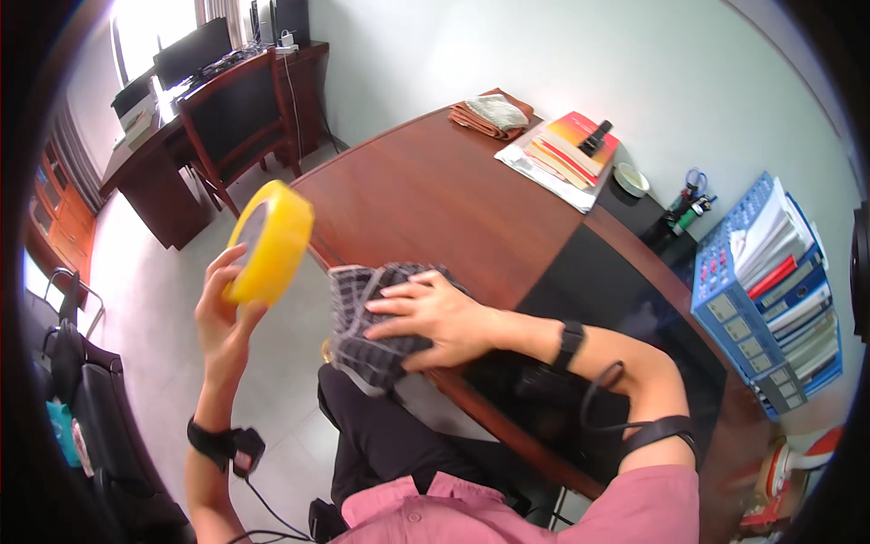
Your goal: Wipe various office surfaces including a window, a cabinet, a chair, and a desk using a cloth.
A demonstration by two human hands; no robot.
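Note:
My left hand [228, 306], raised over the floor left of the desk, holds a large roll of yellow adhesive tape [275, 248]. Its fingers reach to the core and the thumb is at the lower rim. A dark checked cloth bundle [353, 306] with pale lines juts past the desk's near edge, above my lap. My right hand [442, 319] holds it from above, fingers spread across the cloth and thumb towards me. What lies inside or beneath the bundle is hidden. A small gold-coloured piece [327, 351] shows at its left side.
The wooden desk [435, 197] has a black inlay [598, 292]. Along its far side are folded cloths [499, 112], papers [561, 153], a tape roll [632, 179], a pen holder [669, 231] and blue file boxes [727, 319]. A chair [234, 115] and black sofa [112, 421] stand left.

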